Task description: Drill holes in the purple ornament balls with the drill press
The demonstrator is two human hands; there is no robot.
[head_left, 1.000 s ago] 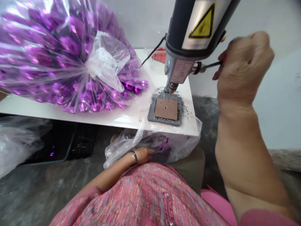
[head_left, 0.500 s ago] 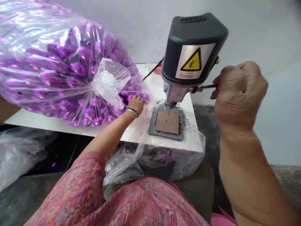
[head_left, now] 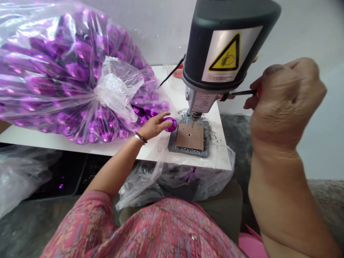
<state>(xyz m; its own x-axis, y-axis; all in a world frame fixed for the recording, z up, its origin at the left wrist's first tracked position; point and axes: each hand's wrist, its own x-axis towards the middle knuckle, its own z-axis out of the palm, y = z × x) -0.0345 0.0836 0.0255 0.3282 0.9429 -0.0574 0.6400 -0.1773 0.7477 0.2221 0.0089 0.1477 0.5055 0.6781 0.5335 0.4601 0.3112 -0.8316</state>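
A shiny purple ball (head_left: pixel 170 124) is held at the fingertips of my left hand (head_left: pixel 154 127), just left of the drill press base. My right hand (head_left: pixel 286 102) is closed round the red-ended lever (head_left: pixel 244 92) on the right side of the drill press (head_left: pixel 231 43). Below the drill bit lies a brown square board (head_left: pixel 190 137) with a small hole, on the grey base (head_left: pixel 185 152). Behind my left hand, a big clear bag (head_left: pixel 72 79) full of purple balls leans over the table, its mouth bunched together.
Dark shavings (head_left: pixel 213 134) lie around the base on the white table (head_left: pixel 150 152). A clear plastic bag (head_left: pixel 166 179) hangs at the table's front edge. A black cable (head_left: pixel 172 74) runs behind the drill press. Something pink (head_left: pixel 251 245) stands at the lower right.
My left hand has come away from the loose purple balls with one ball at its fingers. My right hand stays on the lever. The view has shifted slightly, and the drill press appears larger.
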